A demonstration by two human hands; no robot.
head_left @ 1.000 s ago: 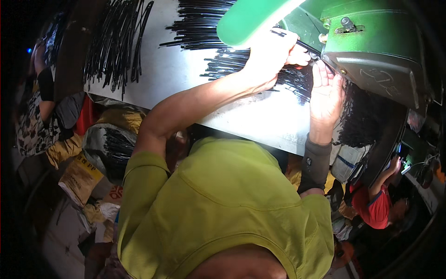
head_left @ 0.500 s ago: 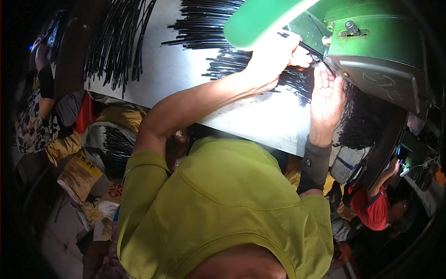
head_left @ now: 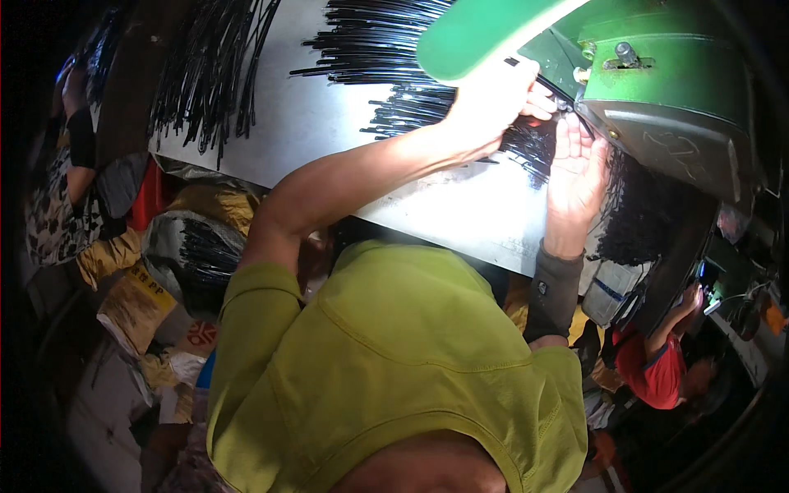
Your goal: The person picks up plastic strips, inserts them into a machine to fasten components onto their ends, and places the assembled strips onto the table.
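Note:
Beside the green machine [head_left: 670,82], my left hand [head_left: 497,99] is washed out by bright light, its fingers closed on a thin black cable [head_left: 555,87]. The cable slants from those fingers toward the machine's metal working point. My right hand [head_left: 575,177], in a dark wrist sleeve, lies palm up just below that point. Its fingers are stretched out, with the tips close to the cable's far end; whether they touch it is hard to see. Under and beside my left forearm, black cable pieces [head_left: 411,107] lie in rows on the pale metal tabletop [head_left: 288,107].
Another bundle of black cables [head_left: 218,74] lies at the far left of the table. A dark heap of strands [head_left: 645,214] sits below the machine. A green guard [head_left: 485,41] overhangs my left hand. Sacks [head_left: 140,304] stand at left; a person in red [head_left: 653,361] works at right.
My left hand has shifted slightly right toward the machine with the cable. My right hand stays almost in place, its fingers still stretched out.

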